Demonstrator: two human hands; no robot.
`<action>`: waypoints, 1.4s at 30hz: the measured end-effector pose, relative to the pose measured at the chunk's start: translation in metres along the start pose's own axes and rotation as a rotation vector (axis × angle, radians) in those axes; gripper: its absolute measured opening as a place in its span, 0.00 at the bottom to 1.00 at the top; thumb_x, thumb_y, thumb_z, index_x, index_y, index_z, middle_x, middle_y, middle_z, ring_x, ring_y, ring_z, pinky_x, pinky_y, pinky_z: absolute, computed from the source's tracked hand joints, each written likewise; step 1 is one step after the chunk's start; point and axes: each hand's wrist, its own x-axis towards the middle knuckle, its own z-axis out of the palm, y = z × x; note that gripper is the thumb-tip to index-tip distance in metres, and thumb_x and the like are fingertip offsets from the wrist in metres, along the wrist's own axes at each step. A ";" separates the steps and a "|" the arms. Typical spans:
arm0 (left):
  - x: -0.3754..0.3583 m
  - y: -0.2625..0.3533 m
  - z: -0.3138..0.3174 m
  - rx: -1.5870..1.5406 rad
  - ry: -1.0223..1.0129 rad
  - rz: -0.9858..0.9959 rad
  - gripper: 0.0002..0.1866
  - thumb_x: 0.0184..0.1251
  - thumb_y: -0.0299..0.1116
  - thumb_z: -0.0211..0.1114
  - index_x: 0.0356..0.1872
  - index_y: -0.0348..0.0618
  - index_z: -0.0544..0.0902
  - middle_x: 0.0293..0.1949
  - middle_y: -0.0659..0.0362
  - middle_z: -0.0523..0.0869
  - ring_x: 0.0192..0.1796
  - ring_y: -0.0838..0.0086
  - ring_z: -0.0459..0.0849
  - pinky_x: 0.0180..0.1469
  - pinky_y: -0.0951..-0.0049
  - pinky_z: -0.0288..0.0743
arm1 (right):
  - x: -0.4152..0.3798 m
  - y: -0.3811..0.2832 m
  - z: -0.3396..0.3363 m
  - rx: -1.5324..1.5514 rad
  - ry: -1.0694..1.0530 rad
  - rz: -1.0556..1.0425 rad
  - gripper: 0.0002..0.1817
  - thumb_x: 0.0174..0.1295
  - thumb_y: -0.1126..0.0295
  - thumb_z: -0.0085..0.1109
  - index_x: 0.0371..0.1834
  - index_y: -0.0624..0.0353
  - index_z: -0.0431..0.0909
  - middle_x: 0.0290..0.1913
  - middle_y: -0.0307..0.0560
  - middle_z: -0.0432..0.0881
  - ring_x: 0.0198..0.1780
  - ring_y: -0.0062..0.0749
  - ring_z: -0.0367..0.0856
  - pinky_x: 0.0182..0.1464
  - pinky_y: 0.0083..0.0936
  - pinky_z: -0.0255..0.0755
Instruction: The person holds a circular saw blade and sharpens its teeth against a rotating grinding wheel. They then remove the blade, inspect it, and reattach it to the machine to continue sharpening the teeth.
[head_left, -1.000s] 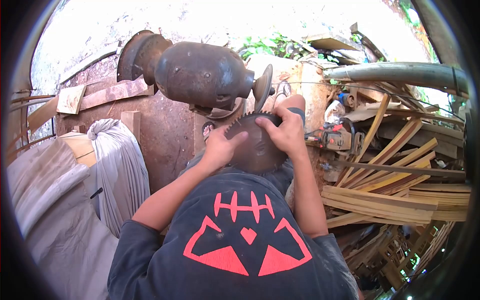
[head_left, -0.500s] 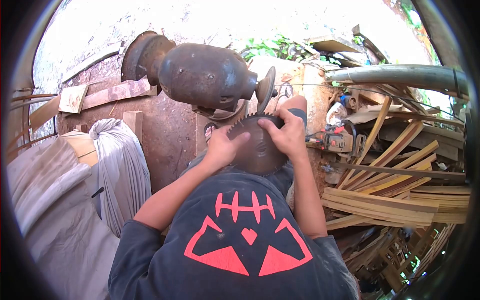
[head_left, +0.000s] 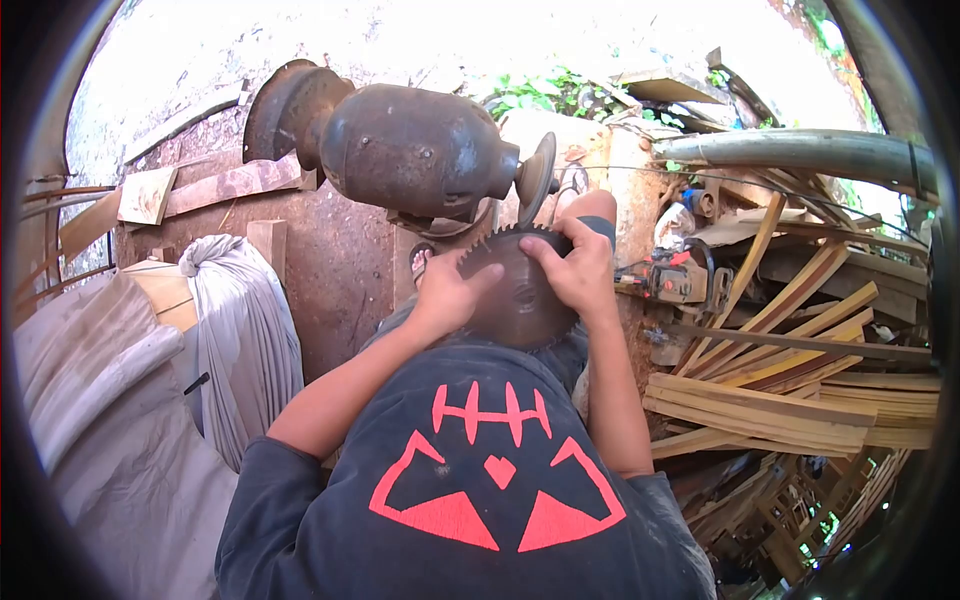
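Note:
A dark round saw blade (head_left: 520, 300) with teeth along its rim is held between both hands, over my lap. My left hand (head_left: 449, 292) grips its left side, thumb on the face and the other fingers hidden behind. On the upper right side, my right hand (head_left: 577, 266) pinches the blade near the toothed edge. Just beyond the blade's top teeth stands the thin grinding disc (head_left: 537, 180) of a rusty bench grinder (head_left: 415, 148). The teeth are very near the disc's lower edge; whether they touch I cannot tell.
A grey cloth bundle (head_left: 235, 320) lies at the left beside wooden boards. On the right are a chainsaw (head_left: 672, 277), a stack of wood strips (head_left: 765, 412) and a thick metal pipe (head_left: 790, 149). A larger rusty wheel (head_left: 283, 115) sits on the grinder's far left end.
Both hands and the blade have shifted very slightly to the right in view. The hold on the blade looks the same.

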 end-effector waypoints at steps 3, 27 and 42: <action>-0.003 0.007 0.000 0.026 0.004 -0.032 0.18 0.67 0.35 0.74 0.47 0.28 0.84 0.38 0.52 0.90 0.37 0.74 0.87 0.42 0.71 0.83 | 0.000 0.005 0.004 -0.017 0.000 -0.003 0.23 0.51 0.53 0.76 0.34 0.66 0.86 0.31 0.64 0.87 0.37 0.56 0.88 0.44 0.42 0.79; 0.000 -0.004 0.000 -0.020 -0.019 0.020 0.19 0.67 0.34 0.74 0.50 0.28 0.83 0.41 0.52 0.90 0.39 0.73 0.88 0.44 0.70 0.83 | 0.001 0.008 0.004 0.001 -0.003 -0.023 0.22 0.52 0.54 0.76 0.34 0.65 0.85 0.31 0.64 0.86 0.37 0.59 0.87 0.43 0.44 0.79; -0.006 -0.027 0.008 -0.199 0.006 0.041 0.16 0.66 0.34 0.74 0.46 0.29 0.85 0.37 0.53 0.90 0.37 0.75 0.88 0.41 0.72 0.82 | -0.007 0.008 -0.012 0.002 -0.039 0.170 0.24 0.50 0.57 0.77 0.37 0.69 0.84 0.37 0.66 0.87 0.42 0.57 0.88 0.47 0.42 0.78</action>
